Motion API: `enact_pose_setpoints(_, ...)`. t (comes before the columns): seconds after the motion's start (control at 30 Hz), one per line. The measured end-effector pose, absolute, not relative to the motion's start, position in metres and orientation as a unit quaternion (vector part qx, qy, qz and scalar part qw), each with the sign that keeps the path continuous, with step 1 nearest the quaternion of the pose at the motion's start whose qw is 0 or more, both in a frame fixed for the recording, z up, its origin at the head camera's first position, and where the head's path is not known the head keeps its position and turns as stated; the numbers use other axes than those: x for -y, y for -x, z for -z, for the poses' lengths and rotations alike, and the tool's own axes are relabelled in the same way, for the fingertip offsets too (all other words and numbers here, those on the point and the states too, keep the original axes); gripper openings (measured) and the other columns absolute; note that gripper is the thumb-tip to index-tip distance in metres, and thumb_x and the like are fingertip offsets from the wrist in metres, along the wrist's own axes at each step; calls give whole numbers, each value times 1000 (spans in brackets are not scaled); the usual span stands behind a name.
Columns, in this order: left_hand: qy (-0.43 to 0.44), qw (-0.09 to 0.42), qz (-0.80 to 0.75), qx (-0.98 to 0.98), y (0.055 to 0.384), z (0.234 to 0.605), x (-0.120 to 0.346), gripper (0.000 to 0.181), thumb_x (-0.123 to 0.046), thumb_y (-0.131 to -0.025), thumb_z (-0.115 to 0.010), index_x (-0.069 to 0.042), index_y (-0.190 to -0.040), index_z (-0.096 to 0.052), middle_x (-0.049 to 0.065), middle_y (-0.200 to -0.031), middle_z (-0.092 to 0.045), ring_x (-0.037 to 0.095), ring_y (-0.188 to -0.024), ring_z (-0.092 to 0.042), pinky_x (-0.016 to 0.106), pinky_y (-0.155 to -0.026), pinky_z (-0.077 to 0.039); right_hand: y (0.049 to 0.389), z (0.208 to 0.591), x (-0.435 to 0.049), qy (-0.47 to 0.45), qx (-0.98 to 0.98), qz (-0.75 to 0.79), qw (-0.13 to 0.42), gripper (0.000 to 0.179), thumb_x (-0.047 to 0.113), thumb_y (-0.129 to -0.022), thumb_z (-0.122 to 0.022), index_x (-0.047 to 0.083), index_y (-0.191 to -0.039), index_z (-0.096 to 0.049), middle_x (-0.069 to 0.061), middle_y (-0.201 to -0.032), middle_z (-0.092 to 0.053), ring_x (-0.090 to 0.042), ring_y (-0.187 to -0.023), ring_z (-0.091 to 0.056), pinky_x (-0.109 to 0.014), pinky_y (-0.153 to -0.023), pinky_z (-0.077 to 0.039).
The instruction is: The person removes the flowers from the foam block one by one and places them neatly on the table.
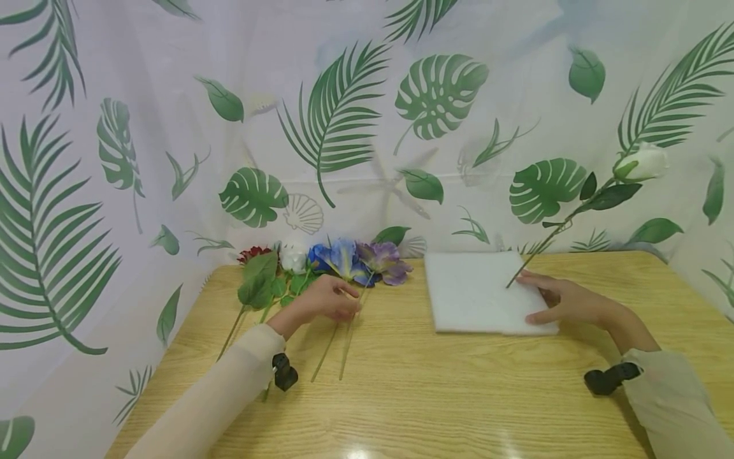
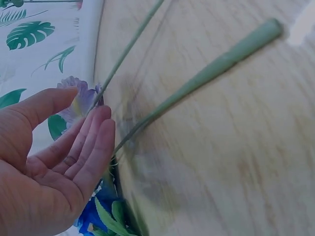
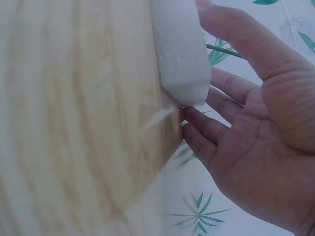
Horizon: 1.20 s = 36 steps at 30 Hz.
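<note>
A white rose on a long stem stands in a white foam block, leaning to the right. The right hand grips the block's right side, thumb at the near edge and fingers farther back; the right wrist view shows the foam between thumb and fingers. Over the stems on the left, the left hand has its thumb apart from its loosely bent fingers. Its fingertips are at the stem of a purple flower, which the left wrist view shows beyond the hand; whether they touch it I cannot tell.
Beside the purple flower lie a blue flower, another white rose and a red flower, stems toward the near side. The wooden table meets a leaf-printed curtain at the back.
</note>
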<state>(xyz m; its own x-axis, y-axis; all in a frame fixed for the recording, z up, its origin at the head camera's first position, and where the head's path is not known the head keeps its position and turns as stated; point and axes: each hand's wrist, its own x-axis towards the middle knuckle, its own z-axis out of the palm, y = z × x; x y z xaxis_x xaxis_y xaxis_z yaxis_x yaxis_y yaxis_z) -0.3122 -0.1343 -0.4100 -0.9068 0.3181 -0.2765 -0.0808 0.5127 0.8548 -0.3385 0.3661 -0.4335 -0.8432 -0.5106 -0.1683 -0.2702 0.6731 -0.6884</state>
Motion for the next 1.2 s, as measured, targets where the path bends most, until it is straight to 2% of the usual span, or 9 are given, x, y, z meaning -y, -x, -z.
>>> enact_pose_setpoints(0.17, -88, 174, -477, -857, 316, 400, 130, 42, -15, -95, -72, 2, -133, -64, 20, -120, -69, 34, -106, -70, 45, -90, -61, 339, 434, -366, 218, -898, 340, 174, 88, 27, -89, -80, 2, -158, -33, -32, -165, -17, -59, -147, -22, 1, -92, -32)
enact_pose_setpoints(0.37, -97, 132, -471, -867, 324, 385, 117, 50, -19, -94, -74, -3, -139, -60, 23, -138, -59, 35, -123, -60, 50, -100, -55, 338, 432, -366, 218, -904, 328, 168, 87, 29, -89, -80, 2, -158, -33, -32, -165, -19, -58, -147, -24, -1, -93, -33)
enact_pose_setpoints(0.57, -98, 118, -501, -852, 331, 373, 95, 53, -19, -95, -72, -5, -143, -56, 23, -147, -52, 36, -132, -53, 53, -107, -50, 338, 433, -368, 222, -905, 325, 163, 86, 29, -89, -79, 3, -158, -34, -31, -165, -21, -58, -147, -25, -1, -93, -33)
enact_pose_setpoints(0.77, -118, 102, -536, -830, 338, 373, 63, 51, -18, -94, -74, -8, -141, -59, 18, -142, -58, 32, -131, -55, 47, -106, -52, 339, 437, -368, 220, -895, 349, 170, 87, 27, -88, -81, 2, -158, -34, -31, -166, -17, -58, -148, -21, 1, -93, -31)
enact_pose_setpoints(1.0, -139, 102, -571, -803, 347, 369, 17, 47, -16, -94, -73, -10, -139, -61, 16, -135, -61, 32, -123, -61, 41, -92, -59, 337, 436, -367, 217, -893, 356, 172, 88, 27, -87, -82, 1, -157, -35, -30, -166, -16, -57, -149, -18, 2, -93, -30)
enact_pose_setpoints(1.2, -147, 102, -590, -788, 355, 365, -24, 46, -15, -93, -75, -10, -138, -62, 14, -130, -64, 27, -116, -64, 41, -98, -57, 338, 435, -368, 219, -899, 341, 165, 87, 29, -88, -81, 3, -157, -35, -29, -166, -18, -56, -149, -20, 0, -96, -32)
